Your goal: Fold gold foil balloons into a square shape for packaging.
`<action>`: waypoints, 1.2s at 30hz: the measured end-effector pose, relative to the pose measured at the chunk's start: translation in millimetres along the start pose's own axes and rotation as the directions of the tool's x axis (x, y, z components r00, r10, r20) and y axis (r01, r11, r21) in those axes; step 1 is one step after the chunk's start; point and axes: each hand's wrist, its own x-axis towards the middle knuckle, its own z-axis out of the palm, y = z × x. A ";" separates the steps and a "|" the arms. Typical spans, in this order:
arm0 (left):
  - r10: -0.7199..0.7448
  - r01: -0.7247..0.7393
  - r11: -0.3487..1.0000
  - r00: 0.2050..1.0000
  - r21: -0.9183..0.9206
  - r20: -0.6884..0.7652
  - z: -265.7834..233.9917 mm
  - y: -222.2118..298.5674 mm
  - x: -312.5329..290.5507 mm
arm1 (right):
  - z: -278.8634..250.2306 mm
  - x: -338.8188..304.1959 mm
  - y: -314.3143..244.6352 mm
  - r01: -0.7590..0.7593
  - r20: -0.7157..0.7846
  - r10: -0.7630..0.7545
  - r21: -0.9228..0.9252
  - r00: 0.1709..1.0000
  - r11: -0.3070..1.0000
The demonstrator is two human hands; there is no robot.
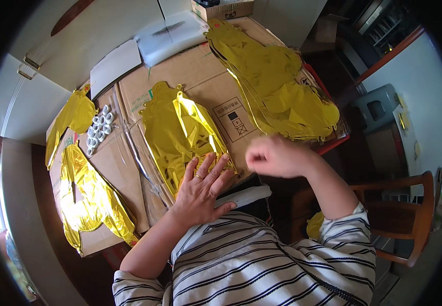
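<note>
Table covered with flattened printed cardboard [193,69]; gold foil piece [167,130] laid flat at centre, near edge; layered gold foil stack [277,84] spread along right side; two more gold pieces placed at left, dull one [75,116] farther back, shiny one [94,204] nearer; small white rings [101,127] clustered beside them; white sheet [115,67] and translucent plastic pack [172,40] set along back edge
</note>
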 end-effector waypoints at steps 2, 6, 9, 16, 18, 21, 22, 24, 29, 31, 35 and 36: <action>0.003 -0.003 1.000 1.000 -0.008 0.009 -0.1 -1.5 0.1 | 5.4 -25.4 2.3 -0.135 0.301 0.107 0.072 0.948 0.988; -0.007 0.006 0.998 1.000 -0.055 -0.013 -2.6 -1.0 -1.2 | 49.1 -77.2 21.6 -0.244 0.499 0.392 -0.337 0.773 0.909; 0.007 -0.008 1.000 0.999 -0.014 -0.051 -3.4 -0.3 -2.9 | 69.4 -89.6 20.7 -0.351 0.386 0.631 -0.584 0.673 0.732; -0.007 0.006 1.000 0.997 -0.021 -0.071 -3.6 -0.5 -6.1 | 59.3 -100.4 37.5 -0.212 0.118 0.304 -0.483 0.945 0.850; -0.021 0.020 1.000 0.998 -0.020 -0.054 -4.4 0.6 -5.2 | 31.7 -80.7 20.7 -0.240 0.169 0.288 -0.255 0.943 0.936; -0.029 0.028 1.000 0.998 -0.006 -0.053 -3.5 0.3 -7.6 | -8.3 -43.2 -25.4 -0.191 0.043 0.220 -0.350 0.975 0.917; -0.024 0.024 1.000 0.998 0.001 -0.050 -3.4 0.5 -6.9 | -9.9 -29.9 -26.7 -0.222 -0.038 0.221 -0.304 0.975 0.927; -0.013 0.013 1.000 0.999 0.013 -0.044 -3.0 0.1 -6.1 | -8.5 -5.3 -31.2 -0.272 -0.201 0.232 -0.204 0.952 0.940; 0.003 -0.004 1.000 0.995 -0.013 -0.101 -1.3 -1.1 -7.5 | 37.7 22.2 -15.6 0.240 -0.220 -0.452 -0.609 0.865 0.756; 0.013 -0.018 0.999 0.988 -0.029 -0.154 2.2 -2.5 -9.7 | 46.1 16.9 -13.1 0.269 -0.226 -0.484 -0.602 0.846 0.752; 0.003 -0.009 0.999 0.989 -0.042 -0.148 0.7 -1.9 -10.4 | 55.8 2.4 -6.1 0.224 -0.260 -0.444 -0.588 0.857 0.777; -0.002 -0.006 0.998 0.989 -0.055 -0.150 -0.5 -1.8 -9.8 | 60.0 -0.2 -2.5 0.205 -0.259 -0.427 -0.595 0.866 0.777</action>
